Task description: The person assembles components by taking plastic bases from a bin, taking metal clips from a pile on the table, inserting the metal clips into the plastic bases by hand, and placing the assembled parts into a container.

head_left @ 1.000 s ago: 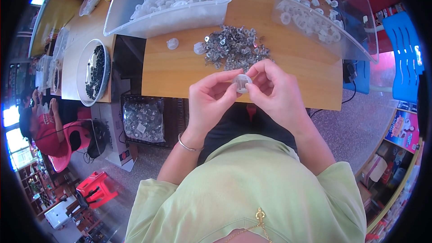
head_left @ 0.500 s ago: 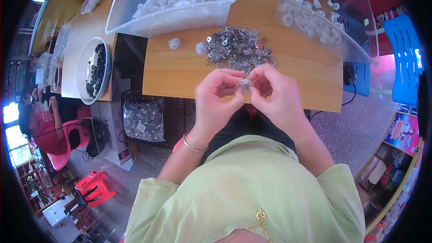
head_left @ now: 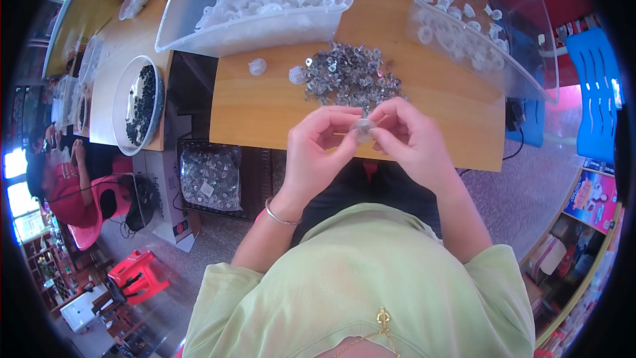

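Observation:
Between both hands, over the table's near edge, is a small round translucent plastic part (head_left: 362,130). My left hand (head_left: 321,149) pinches its left side with thumb and fingertips. On the other side, my right hand (head_left: 407,139) holds it in a thumb-and-finger pinch; whether a small metal piece is in there too, I cannot tell. Just beyond my fingertips lies a heap of small shiny metal pieces (head_left: 351,76). Two loose white plastic parts, one at the heap's left edge (head_left: 297,75) and another farther left (head_left: 258,66), rest on the wooden table (head_left: 245,109).
A clear bin (head_left: 285,30) heaped with white plastic parts stands at the back; a second clear bin (head_left: 503,69) holds fewer. To the left, a round tub (head_left: 159,103) contains black pieces. Below hangs or lies a bag of metal pieces (head_left: 211,176). A person (head_left: 69,189) sits far left.
The round plastic part has turned so more of its flat face shows. My hands have shifted slightly, keeping their pinch on it.

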Tool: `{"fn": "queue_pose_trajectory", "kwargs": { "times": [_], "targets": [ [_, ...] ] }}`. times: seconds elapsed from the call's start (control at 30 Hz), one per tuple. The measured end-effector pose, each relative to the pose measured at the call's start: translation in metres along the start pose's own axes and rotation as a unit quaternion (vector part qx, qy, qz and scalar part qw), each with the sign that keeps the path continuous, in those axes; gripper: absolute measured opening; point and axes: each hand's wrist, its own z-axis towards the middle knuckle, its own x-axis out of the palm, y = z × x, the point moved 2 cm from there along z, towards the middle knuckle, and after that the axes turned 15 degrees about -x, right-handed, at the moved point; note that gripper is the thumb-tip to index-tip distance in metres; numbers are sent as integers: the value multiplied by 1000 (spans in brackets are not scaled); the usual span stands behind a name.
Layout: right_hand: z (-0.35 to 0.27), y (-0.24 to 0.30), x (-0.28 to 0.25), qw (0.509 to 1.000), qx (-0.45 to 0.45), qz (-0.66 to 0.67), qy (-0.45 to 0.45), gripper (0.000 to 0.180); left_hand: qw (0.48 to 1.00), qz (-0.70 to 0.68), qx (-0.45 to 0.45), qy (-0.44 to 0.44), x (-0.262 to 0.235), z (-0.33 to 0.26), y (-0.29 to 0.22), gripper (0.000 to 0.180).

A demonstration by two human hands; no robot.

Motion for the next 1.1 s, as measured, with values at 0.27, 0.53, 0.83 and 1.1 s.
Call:
{"fn": "queue_pose_trajectory", "kwargs": {
  "times": [0.27,0.53,0.83,1.1],
  "targets": [
    [4,15,-11,999,-21,37,-9,12,996,32,53,57,-2,-1,-15,23],
    [35,72,-141,813,-226,-444,-302,9,970,59,236,-26,-42,11,-59,20],
    [46,66,-87,841,-272,-441,-156,13,882,299,332,-149,-93,77,-147,11],
    [55,-36,-15,832,-285,-462,120,46,706,684,183,-3,-92,191,-135,27]
  ]
}}
